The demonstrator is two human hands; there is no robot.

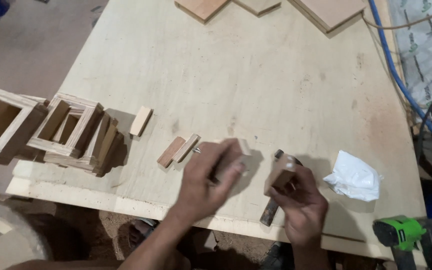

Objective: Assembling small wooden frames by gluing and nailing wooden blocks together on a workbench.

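left hand grasps a block flat on the board; right hand clenches block and hammer together, freeing neither.

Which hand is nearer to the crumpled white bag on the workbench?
Right. The right hand, holding a small wood block and a hammer, sits just left of the white bag. The left hand is farther left, gripping another wood piece.
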